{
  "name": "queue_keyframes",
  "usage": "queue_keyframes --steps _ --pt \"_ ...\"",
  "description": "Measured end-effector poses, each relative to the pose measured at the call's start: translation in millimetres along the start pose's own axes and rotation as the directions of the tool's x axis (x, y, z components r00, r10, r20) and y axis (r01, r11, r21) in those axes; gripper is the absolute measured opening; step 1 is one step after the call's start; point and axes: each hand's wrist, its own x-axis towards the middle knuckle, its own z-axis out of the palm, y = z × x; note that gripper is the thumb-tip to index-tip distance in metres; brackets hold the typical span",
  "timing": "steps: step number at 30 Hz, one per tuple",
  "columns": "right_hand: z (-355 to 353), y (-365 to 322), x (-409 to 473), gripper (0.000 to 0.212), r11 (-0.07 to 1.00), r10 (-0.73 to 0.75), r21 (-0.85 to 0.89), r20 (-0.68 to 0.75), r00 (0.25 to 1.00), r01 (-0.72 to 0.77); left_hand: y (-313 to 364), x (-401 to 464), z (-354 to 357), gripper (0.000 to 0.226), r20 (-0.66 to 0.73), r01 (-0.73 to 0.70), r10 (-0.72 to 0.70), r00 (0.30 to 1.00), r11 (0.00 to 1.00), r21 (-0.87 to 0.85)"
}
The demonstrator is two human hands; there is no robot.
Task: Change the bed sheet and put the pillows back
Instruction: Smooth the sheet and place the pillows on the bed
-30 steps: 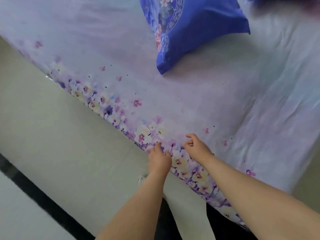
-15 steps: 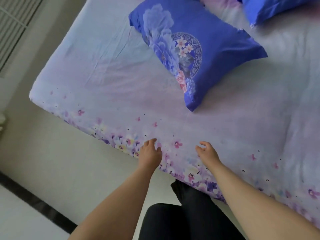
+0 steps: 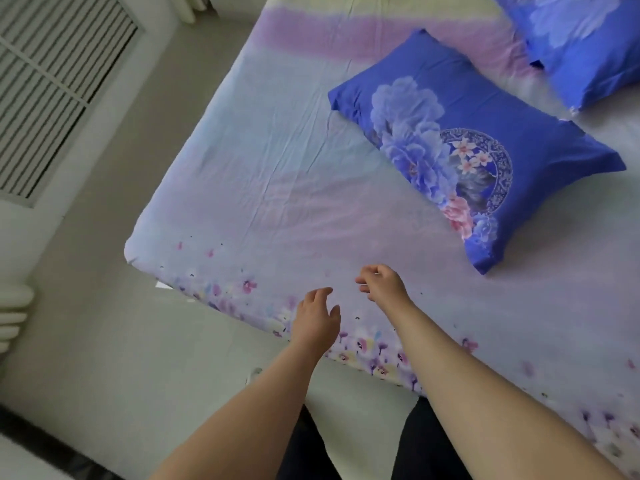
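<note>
At the far left stood a slatted vent panel (image 3: 52, 98) in the wall, and beside it bare floor (image 3: 104, 341) ran along the bed's near edge. The bed sheet (image 3: 277, 174), pale with a flowered border, covered the mattress and showed creases toward its left corner. The left hand (image 3: 316, 320) hovered over the flowered border with fingers loosely spread, holding nothing. The right hand (image 3: 382, 284), just beside it and a little further in, had its fingers curled toward a pinch; whether any cloth was caught between them could not be told.

The risk, as judged here, was that a tug or sweep from this edge would drag the sheet off the left corner, or push the creases into a ridge rather than flatten them. A strong pull could also shift the near pillow (image 3: 467, 157), which lay askew at mid-bed, well short of the head end.

Counted: one sheet, two hands, two blue pillows, the second pillow (image 3: 581, 46) cut off at the top right.
</note>
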Motion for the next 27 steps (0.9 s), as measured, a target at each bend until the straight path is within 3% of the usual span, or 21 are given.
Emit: queue_keyframes --steps 6,9,15,27 --pt "157.0 -37.9 -19.3 0.018 0.956 0.081 0.292 -0.137 0.987 -0.038 -121.1 36.3 -166.3 0.045 0.012 -0.163 0.163 0.986 0.974 0.16" --pt "210.9 -50.1 -30.3 0.019 0.916 0.126 0.399 -0.191 0.974 -0.041 -151.9 69.4 -235.6 0.043 0.023 -0.167 0.166 0.986 0.964 0.207" --pt "266.7 -100.0 -10.1 0.019 0.884 0.185 0.466 -0.273 0.944 -0.038 -158.5 127.3 -296.7 0.043 0.117 -0.276 0.255 0.96 0.933 0.231" --pt "358.0 -262.7 70.1 0.017 0.874 0.189 0.486 -0.371 0.909 0.017 -162.1 261.3 -428.9 0.044 0.226 -0.429 0.376 0.899 0.858 0.282"
